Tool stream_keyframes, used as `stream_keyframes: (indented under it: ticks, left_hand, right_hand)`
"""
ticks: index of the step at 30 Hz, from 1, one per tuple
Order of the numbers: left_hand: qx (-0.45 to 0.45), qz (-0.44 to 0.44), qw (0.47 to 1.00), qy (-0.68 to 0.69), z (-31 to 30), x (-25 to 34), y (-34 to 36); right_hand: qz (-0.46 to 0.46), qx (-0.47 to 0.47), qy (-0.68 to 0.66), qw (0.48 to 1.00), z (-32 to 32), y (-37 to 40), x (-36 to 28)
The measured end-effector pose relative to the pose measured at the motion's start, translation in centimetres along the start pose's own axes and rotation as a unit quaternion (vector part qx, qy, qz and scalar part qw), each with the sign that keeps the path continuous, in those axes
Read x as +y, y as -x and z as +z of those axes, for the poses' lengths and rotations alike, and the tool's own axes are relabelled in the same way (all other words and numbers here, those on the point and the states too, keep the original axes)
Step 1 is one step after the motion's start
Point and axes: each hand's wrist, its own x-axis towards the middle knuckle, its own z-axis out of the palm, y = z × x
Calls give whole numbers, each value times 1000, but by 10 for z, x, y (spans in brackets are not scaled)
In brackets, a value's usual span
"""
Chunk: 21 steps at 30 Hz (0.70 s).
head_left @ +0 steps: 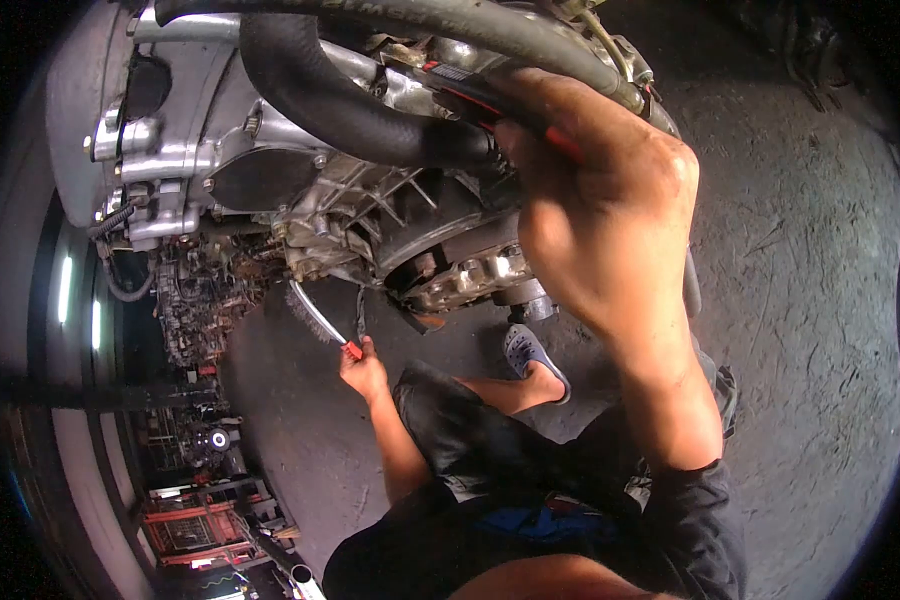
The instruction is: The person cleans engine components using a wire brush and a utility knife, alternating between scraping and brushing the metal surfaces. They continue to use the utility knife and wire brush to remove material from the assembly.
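Note:
In my left hand point(365, 372) is a wire brush point(315, 315), its red handle gripped and its curved bristle head pointing up towards the engine's lower edge. My right hand point(610, 190) is closed around a slim black-and-red tool point(462, 88) with a printed label; its kind is unclear. That tool lies over the black rubber hose point(280, 70) and close to a long grey hose point(510, 40) at the top of the engine point(210, 100). Below my right wrist sit the engine's round pulley and metal bracket point(470, 275).
My foot in a grey clog point(530, 355) stands on the dark, scuffed floor point(800, 280) under the engine. Heaped engine parts point(195, 310) line the left side. A red metal crate point(195, 530) sits at the lower left.

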Motion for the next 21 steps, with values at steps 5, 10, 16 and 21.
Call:
stream_keyframes:
  ticks: [5,10,16,21]
  left_hand:
    - [-6,-19,1000,9,-1,-4,-1]
    - [-4,1,1000,19,0,-5,-1]
    - [-13,-44,999,19,-2,22,8]
    - [3,4,1000,23,2,4,1]
  right_hand:
    - [-1,-17,12,1000,-1,0,4]
    - [2,-19,28,999,-4,-1,0]
    - [-2,-12,24,1000,0,1,2]
    - [-18,7,-3,1000,2,0,3]
